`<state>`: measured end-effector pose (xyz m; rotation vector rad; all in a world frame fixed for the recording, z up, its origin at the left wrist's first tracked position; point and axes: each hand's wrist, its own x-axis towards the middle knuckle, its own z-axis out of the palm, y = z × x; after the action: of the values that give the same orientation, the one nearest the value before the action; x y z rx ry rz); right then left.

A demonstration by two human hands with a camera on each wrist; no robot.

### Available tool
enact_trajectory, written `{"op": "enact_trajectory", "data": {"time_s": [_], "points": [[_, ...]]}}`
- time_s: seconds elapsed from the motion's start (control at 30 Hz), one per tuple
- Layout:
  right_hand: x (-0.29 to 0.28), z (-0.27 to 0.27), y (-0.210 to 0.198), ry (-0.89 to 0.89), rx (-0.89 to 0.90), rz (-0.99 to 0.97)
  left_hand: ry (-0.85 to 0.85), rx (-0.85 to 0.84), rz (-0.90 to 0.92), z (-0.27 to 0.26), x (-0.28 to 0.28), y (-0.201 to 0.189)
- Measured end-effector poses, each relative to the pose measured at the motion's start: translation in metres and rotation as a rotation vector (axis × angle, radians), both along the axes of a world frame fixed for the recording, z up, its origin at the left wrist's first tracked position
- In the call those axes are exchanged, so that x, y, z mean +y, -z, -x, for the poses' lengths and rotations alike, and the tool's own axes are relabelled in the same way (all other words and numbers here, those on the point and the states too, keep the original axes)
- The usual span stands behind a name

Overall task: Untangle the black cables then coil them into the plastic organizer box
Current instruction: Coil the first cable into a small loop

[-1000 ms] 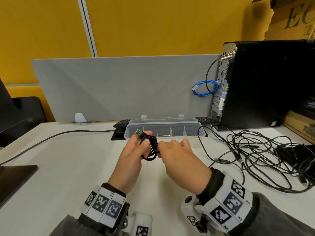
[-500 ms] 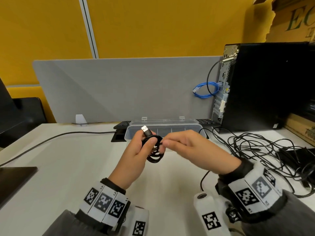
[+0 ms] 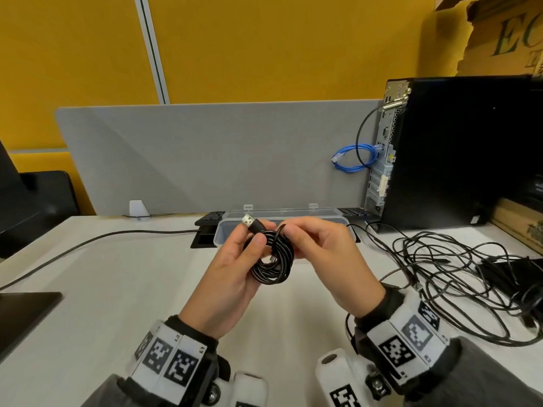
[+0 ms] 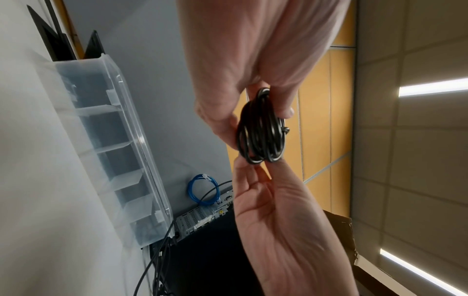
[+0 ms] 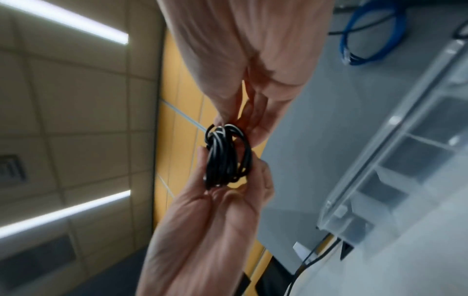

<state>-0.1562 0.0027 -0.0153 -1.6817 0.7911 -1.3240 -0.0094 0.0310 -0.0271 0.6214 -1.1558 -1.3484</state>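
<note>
Holding one black cable (image 3: pixel 271 259) wound into a small coil above the worktop (image 3: pixel 117 289), the left hand (image 3: pixel 232 277) pinches the loops near the USB plug (image 3: pixel 248 221) while the right hand (image 3: pixel 326 259) pinches the coil's far edge. The plastic organizer box (image 3: pixel 282 214) stands open just behind, and no cable can be made out in it. A tangled pile of black cables (image 3: pixel 458 277) lies on the right, so most of the job seems left.
</note>
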Motion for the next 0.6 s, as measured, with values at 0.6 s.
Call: {"op": "enact_trajectory", "data": {"time_s": [0.6], "points": [[0.0, -0.002, 0.009, 0.016, -0.042, -0.124, -0.145, -0.073, -0.024, 0.003, -0.005, 0.013]]}}
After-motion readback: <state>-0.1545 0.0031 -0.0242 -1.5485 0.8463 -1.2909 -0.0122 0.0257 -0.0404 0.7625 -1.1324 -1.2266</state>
